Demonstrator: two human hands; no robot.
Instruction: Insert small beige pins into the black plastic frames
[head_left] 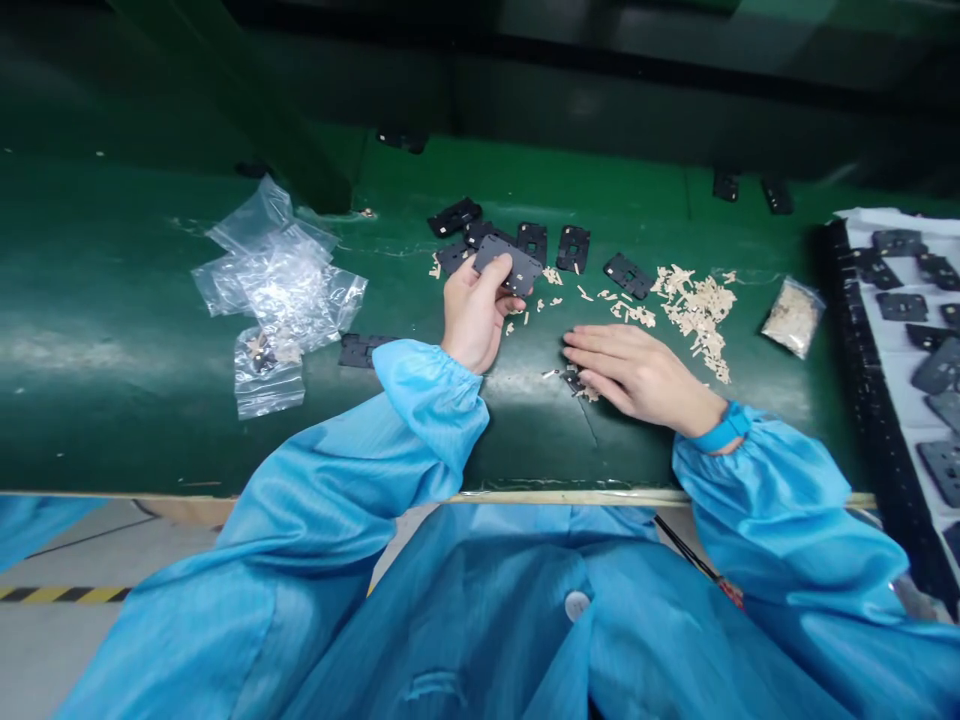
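Green bench is carrying a loose heap of clear plastic bags on the left and a scattered row of matte black plates across the middle, with beige scraps spreading out to the right. A small clear bag of scraps is lying just beside them, and a black-edged tray holding more plates is sitting at the far right. Blue sleeves are reaching in over the near edge. Left hand is pinching a black plate in a closed grip, holding it above the others. Right hand is resting flat on the bench, grip open and empty, fingertips just beside a small black piece.
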